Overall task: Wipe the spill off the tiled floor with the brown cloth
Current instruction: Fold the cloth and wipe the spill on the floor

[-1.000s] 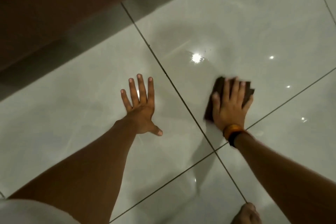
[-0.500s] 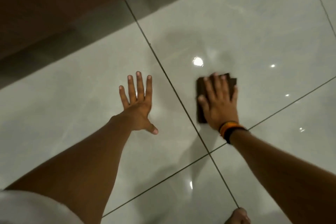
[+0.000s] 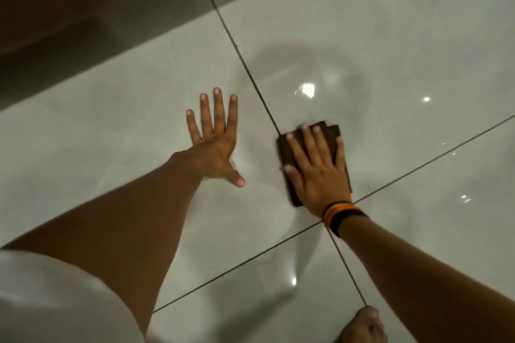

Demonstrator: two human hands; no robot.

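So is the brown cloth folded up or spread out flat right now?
Folded. The brown cloth is a compact pad under the right hand, with stepped layered edges past the fingertips on the tiled floor.

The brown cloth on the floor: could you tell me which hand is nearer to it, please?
Right. The right hand presses flat on the brown cloth; the left hand rests apart, across the grout line.

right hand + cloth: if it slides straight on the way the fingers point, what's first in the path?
Bare tile. The right hand lies flat on the brown cloth, pointing up and slightly left in the frame. Ahead lies glossy tiled floor with a bright light reflection; whether that patch is wet spill is unclear.
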